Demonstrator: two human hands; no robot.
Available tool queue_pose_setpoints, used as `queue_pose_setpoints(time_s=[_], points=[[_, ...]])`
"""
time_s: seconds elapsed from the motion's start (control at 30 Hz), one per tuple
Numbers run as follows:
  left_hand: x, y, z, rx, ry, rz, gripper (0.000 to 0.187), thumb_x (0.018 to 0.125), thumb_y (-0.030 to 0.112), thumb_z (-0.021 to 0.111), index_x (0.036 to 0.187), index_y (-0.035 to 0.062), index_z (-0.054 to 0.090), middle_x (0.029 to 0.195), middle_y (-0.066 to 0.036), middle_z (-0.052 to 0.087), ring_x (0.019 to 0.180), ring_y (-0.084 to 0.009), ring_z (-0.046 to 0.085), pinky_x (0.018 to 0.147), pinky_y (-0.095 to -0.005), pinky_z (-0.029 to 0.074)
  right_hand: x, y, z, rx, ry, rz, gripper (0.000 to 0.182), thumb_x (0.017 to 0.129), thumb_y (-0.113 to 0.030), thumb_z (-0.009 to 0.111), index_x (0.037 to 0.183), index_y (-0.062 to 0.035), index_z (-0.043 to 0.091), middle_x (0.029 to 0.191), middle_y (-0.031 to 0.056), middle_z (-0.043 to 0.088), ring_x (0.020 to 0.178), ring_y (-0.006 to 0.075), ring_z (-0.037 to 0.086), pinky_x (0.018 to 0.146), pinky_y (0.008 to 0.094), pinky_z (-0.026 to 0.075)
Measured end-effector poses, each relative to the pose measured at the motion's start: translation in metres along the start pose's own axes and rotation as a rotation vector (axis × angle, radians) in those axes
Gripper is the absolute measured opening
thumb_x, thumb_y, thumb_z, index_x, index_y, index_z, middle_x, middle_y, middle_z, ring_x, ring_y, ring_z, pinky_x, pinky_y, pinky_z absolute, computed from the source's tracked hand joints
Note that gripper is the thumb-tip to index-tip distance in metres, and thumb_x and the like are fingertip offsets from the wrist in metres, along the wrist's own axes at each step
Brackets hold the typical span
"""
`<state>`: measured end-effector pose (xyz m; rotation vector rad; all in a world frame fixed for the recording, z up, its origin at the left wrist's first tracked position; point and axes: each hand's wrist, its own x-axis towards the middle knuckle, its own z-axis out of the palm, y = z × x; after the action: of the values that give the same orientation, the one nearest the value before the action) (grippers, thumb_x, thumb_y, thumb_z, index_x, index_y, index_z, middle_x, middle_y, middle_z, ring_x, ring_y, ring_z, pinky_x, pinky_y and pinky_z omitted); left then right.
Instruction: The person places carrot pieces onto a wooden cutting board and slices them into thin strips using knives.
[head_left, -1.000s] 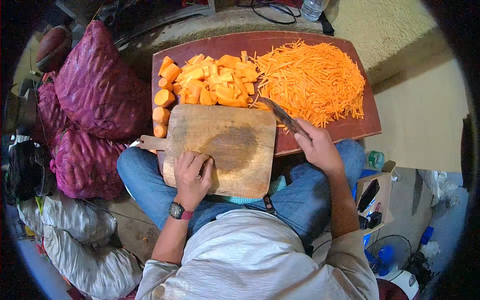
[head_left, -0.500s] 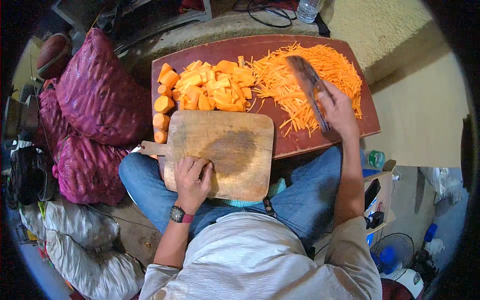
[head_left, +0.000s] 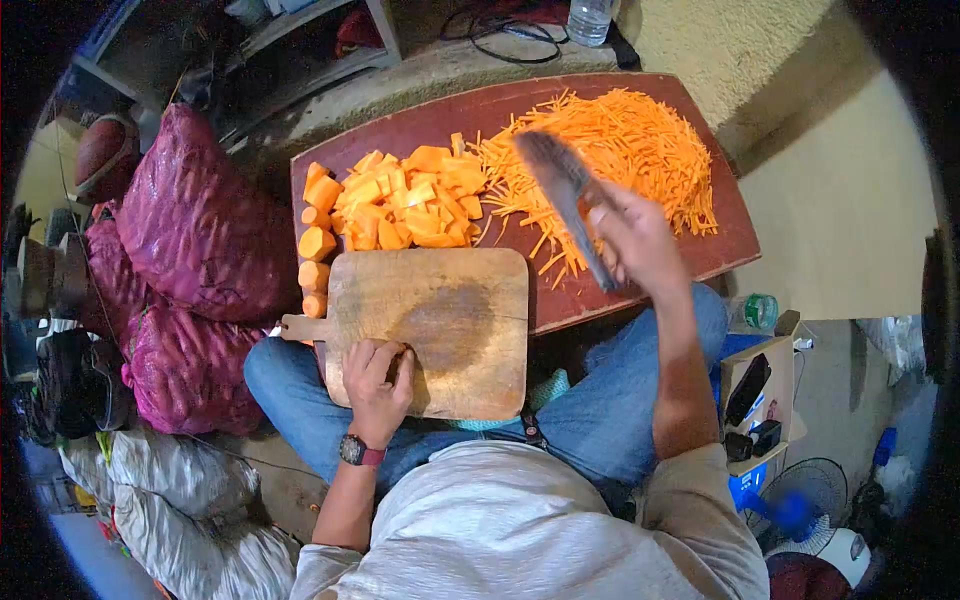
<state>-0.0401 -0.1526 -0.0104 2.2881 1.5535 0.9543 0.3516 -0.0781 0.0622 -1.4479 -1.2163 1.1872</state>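
Note:
In the head view a wooden cutting board [head_left: 480, 290] with a short handle lies across my lap, a dark wet patch on its bare top. My left hand [head_left: 378, 382], wearing a wristwatch, rests on the board's left side with its fingers curled; I see no carrot in it. My right hand [head_left: 635, 240] grips a broad dark knife [head_left: 560, 185], slightly blurred, raised over the near left part of a large heap of carrot strips [head_left: 650, 150]. Beyond the board is a pile of carrot slices [head_left: 420, 200], with thick carrot chunks [head_left: 317, 243] along its left side.
A dark red tabletop [head_left: 570, 310] carries the carrots. Pink mesh sacks [head_left: 205, 225] stand at the left, white sacks [head_left: 190, 500] below them. A water bottle [head_left: 590, 20] and black cable [head_left: 500, 40] lie at the back. A fan [head_left: 800, 500] stands lower right.
My right hand has moved left with the knife, away from the middle of the strip heap towards the board. My left hand stays curled on the board. The view has shifted slightly.

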Motion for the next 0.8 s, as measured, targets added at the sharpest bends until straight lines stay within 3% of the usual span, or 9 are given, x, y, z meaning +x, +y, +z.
queue_pose_setpoints(time_s=[0.13,0.2,0.23,0.33,0.57,0.7,0.77,0.8], points=[[0.001,0.002,-0.001,0.014,-0.010,0.006,0.015,0.085,0.003,0.082,0.097,0.0052,0.074,0.091,-0.010,0.064,0.086,-0.0325,0.061,0.079,-0.0456,0.045,-0.020,0.038,0.025,-0.147,-0.039,-0.144,0.039,0.107,-0.017,0.064,0.143,-0.0011,0.065,0.082,0.0017,0.067,0.068,0.0078,0.064,0.059,0.0319,0.053],[0.000,0.001,0.000,0.030,-0.017,0.012,0.015,0.085,0.003,0.082,0.097,0.0051,0.073,0.091,-0.011,0.064,0.086,-0.0325,0.061,0.079,-0.0454,0.046,-0.030,0.037,0.029,-0.359,-0.056,-0.140,0.035,0.105,-0.014,0.064,0.138,-0.0008,0.064,0.091,0.0132,0.073,0.082,0.0253,0.074,0.072,0.0443,0.056],[-0.001,0.000,0.001,0.023,-0.023,0.018,0.015,0.085,0.003,0.082,0.097,0.0051,0.073,0.091,-0.011,0.064,0.086,-0.0325,0.061,0.079,-0.0454,0.046,-0.031,0.037,0.030,-0.361,-0.048,-0.135,0.035,0.105,-0.014,0.064,0.138,-0.0008,0.064,0.091,0.0132,0.073,0.082,0.0253,0.074,0.072,0.0443,0.056],[-0.002,-0.002,0.002,0.007,-0.011,-0.007,0.015,0.085,0.002,0.081,0.097,0.0050,0.073,0.092,-0.011,0.065,0.086,-0.0325,0.061,0.080,-0.0452,0.045,-0.028,0.026,0.030,-0.677,0.011,-0.206,0.033,0.103,-0.013,0.065,0.133,-0.0031,0.061,0.106,0.0286,0.074,0.101,0.0522,0.070,0.083,0.0571,0.056],[0.000,0.000,0.000,-0.001,-0.001,0.003,0.014,0.086,0.002,0.081,0.097,0.0051,0.073,0.092,-0.011,0.064,0.085,-0.0328,0.061,0.078,-0.0457,0.045,-0.010,0.024,0.012,-0.874,0.067,-0.325,0.037,0.103,-0.014,0.064,0.139,-0.0040,0.059,0.109,0.0303,0.073,0.103,0.0504,0.071,0.086,0.0591,0.057],[-0.001,0.001,-0.001,0.016,0.004,0.009,0.014,0.085,0.002,0.081,0.096,0.0053,0.073,0.090,-0.011,0.063,0.085,-0.0331,0.061,0.077,-0.0456,0.045,0.003,0.013,-0.007,-0.910,0.111,-0.186,0.043,0.103,-0.015,0.064,0.145,-0.0064,0.059,0.111,0.0314,0.072,0.105,0.0499,0.072,0.086,0.0577,0.057],[0.000,0.001,-0.001,0.008,0.005,0.004,0.014,0.085,0.002,0.081,0.096,0.0053,0.073,0.090,-0.011,0.063,0.085,-0.0332,0.061,0.077,-0.0456,0.045,0.007,0.018,-0.017,-0.844,0.250,-0.301,0.037,0.103,-0.016,0.064,0.139,-0.0094,0.056,0.101,0.0293,0.073,0.096,0.0526,0.071,0.079,0.0640,0.055],[0.000,0.001,-0.001,-0.001,0.003,0.002,0.014,0.086,0.003,0.081,0.096,0.0054,0.073,0.090,-0.011,0.062,0.085,-0.0333,0.061,0.077,-0.0456,0.045,0.008,0.013,-0.023,-0.842,0.262,-0.269,0.041,0.103,-0.017,0.065,0.142,-0.0095,0.056,0.102,0.0305,0.073,0.097,0.0533,0.071,0.082,0.0623,0.056]])
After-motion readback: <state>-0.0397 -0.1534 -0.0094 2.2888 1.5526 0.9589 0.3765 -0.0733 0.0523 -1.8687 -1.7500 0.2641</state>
